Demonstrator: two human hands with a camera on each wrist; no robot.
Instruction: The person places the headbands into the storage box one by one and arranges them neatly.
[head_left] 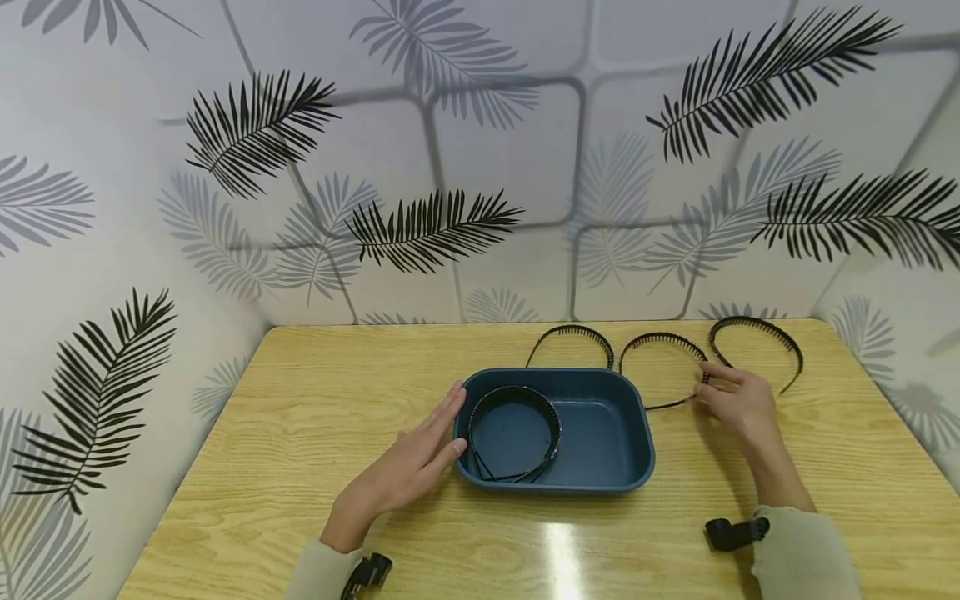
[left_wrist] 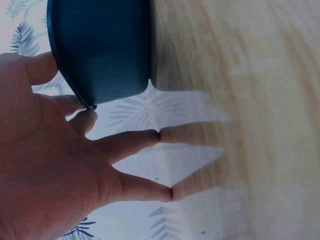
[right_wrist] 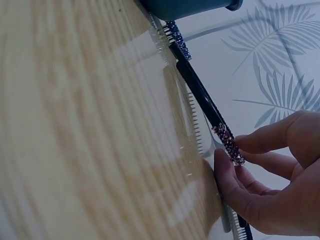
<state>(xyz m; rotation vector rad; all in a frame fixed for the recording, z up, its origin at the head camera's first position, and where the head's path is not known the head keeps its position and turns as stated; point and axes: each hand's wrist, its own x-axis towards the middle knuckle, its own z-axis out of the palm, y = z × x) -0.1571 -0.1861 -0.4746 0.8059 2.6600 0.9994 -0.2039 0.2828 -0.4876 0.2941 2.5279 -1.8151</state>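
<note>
A dark blue plastic bin (head_left: pixel 603 442) sits on the table, with toothed black headbands (head_left: pixel 553 412) stacked in its left half; how many is hard to tell. My left hand (head_left: pixel 408 467) rests against the bin's left end, fingers mostly straight; the left wrist view shows fingers touching the bin wall (left_wrist: pixel 100 50) and others reaching the tabletop. Behind and right of the bin lies a black headband (head_left: pixel 660 337). My right hand (head_left: pixel 742 408) pinches its right side between thumb and fingers, at a glittery stretch (right_wrist: pixel 231 145) seen in the right wrist view.
Another headband (head_left: pixel 576 328) lies behind the bin, partly hidden by its rim. A further headband (head_left: pixel 759 322) is at the back right, beyond my right hand. The wooden table (head_left: pixel 337 367) ends at a leaf-patterned backdrop (head_left: pixel 510 275).
</note>
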